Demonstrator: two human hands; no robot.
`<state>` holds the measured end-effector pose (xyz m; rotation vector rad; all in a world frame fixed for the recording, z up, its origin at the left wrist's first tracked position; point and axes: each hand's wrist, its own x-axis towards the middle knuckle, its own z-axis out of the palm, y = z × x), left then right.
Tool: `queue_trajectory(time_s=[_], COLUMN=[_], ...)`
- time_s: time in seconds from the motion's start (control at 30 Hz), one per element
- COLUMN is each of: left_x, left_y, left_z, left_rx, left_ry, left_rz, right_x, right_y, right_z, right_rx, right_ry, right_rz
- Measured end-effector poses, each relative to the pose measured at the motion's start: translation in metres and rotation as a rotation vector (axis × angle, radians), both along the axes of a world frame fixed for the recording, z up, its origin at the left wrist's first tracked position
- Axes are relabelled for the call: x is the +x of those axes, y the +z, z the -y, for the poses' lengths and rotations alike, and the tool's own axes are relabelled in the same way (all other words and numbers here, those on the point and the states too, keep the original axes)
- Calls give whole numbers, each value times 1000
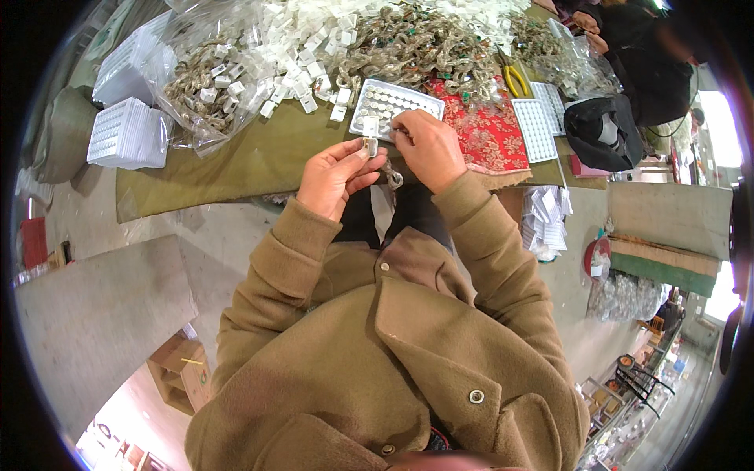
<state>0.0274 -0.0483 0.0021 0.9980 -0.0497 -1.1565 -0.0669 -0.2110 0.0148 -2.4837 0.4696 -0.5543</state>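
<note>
Both hands are pinched: small white clip [369, 135] in left hand [336, 174], cord [393, 177] by right hand [428, 147], best kept steady near tray [393, 106].

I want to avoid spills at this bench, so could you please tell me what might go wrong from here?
1. The left hand pinches a small white clip-like piece over the table edge; it might drop into the lap.
2. The right hand works beside the grey compartmented tray of round pieces; a nudge might scatter them.
3. The tangled pile of brownish chains crowds the tray and may snag.
</note>
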Motion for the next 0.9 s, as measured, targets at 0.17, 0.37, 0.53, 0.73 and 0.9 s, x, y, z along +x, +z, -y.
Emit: queue_trajectory(time_s=[0.17,0.37,0.53,0.73,0.9], left_x=[-6,-15,-16,-19,-6], left_y=[5,8,6,-3,-5], left_z=[0,2,-3,-5,-5], left_rx=[-12,-33,4,16,16], left_ry=[2,-34,-55,-29,62], left_rz=[27,50,151,69,-8], right_x=[-15,-24,-28,-29,-18], right_y=[20,27,23,17,14], right_z=[-12,-29,-31,-33,-23], right_rx=[289,195,176,232,468], right_ry=[-7,121,122,142,-65], right_rz=[111,205,159,158,169])
